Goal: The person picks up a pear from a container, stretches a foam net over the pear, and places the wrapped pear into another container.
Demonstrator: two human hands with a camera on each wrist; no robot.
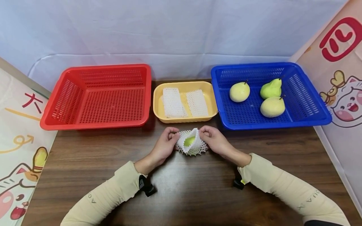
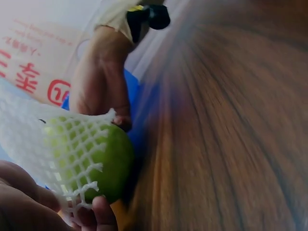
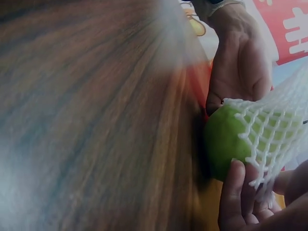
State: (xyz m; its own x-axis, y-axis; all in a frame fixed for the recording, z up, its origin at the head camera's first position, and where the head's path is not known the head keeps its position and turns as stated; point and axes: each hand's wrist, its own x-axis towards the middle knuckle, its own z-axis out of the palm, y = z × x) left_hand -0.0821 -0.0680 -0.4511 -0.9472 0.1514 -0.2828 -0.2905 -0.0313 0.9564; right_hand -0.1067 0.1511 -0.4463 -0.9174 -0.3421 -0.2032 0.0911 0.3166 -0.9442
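A green pear (image 1: 189, 141) sits on the table inside a white foam fruit net (image 1: 201, 146), whose open mouth faces up. On the net's left side my left hand (image 1: 163, 145) pinches its edge between thumb and fingers. My right hand (image 1: 218, 142) pinches the opposite side. Seen from the left wrist, the net (image 2: 77, 149) covers the stem end, while the pear's lower part (image 2: 121, 159) stays bare. The right wrist view likewise shows bare green skin on the pear (image 3: 221, 142) below the ragged net edge (image 3: 269, 134), with fingertips against it.
Behind the hands, a yellow tray (image 1: 183, 120) holds two flat white foam nets (image 1: 173, 102). A red basket (image 1: 97, 127) without fruit stands at left. The blue basket (image 1: 308, 116) at right contains three pears (image 1: 239, 92). Printed panels (image 1: 19, 175) flank the wooden table (image 1: 195, 194).
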